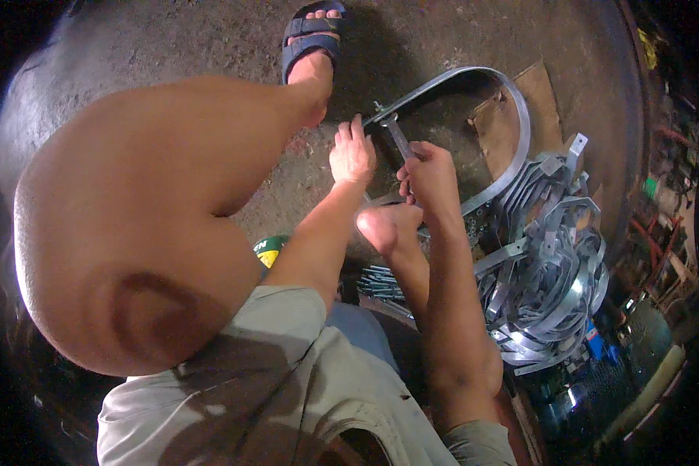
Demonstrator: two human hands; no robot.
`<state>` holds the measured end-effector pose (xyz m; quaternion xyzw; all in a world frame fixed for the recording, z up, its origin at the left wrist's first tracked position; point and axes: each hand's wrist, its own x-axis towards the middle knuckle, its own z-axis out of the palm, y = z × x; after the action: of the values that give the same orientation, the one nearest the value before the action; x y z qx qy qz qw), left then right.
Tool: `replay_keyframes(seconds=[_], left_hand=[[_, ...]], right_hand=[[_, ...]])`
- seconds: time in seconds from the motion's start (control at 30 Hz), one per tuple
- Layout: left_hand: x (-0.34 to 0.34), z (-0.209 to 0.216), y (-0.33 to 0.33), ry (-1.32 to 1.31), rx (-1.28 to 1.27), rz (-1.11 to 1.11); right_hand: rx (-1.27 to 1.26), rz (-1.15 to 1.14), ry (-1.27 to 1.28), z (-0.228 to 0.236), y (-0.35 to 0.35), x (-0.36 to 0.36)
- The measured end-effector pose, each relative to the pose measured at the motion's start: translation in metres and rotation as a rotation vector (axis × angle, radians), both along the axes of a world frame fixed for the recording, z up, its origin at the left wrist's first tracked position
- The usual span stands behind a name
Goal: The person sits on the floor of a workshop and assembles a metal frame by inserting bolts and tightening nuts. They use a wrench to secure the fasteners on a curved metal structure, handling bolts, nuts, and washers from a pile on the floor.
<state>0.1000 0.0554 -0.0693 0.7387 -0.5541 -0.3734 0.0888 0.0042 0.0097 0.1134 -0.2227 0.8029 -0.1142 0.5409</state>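
Note:
A bent, shiny metal band (520,116) forms a large loop on the floor ahead of me. Its near-left end carries a bolt (378,107) standing up through it. My left hand (352,152) is closed at that end, fingers pressed on the strip beside the bolt. In my right hand (427,180) is a metal wrench (398,138), gripped by the handle. The wrench's head sits at the bolt, against the band; whether it encloses a nut is too small to tell.
Many bent metal strips (551,272) lie piled at the right. Threaded bolts (380,283) are heaped below my hands, with small nuts (480,227) nearby. Flat cardboard (540,97) lies partly under the loop. A sandalled foot (312,46) stands ahead; a green-and-yellow container (269,250) is beside my left forearm.

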Motion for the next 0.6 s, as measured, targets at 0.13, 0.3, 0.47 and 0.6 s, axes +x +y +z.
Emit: replay_keyframes(seconds=[0.13,0.3,0.47,0.6], left_hand=[[0.002,-0.001,-0.020,-0.035,0.020,-0.039],[-0.005,-0.011,-0.032,-0.003,0.109,-0.076],[0.002,-0.022,-0.026,0.038,0.065,-0.081],[0.006,-0.013,-0.028,0.023,0.095,-0.101]], right_hand=[[0.014,0.113,0.035,0.000,0.001,0.014],[-0.342,0.329,0.410,-0.060,0.042,0.037],[-0.272,-0.124,0.176,-0.064,0.040,0.054],[-0.336,-0.185,0.095,-0.044,0.024,0.044]])
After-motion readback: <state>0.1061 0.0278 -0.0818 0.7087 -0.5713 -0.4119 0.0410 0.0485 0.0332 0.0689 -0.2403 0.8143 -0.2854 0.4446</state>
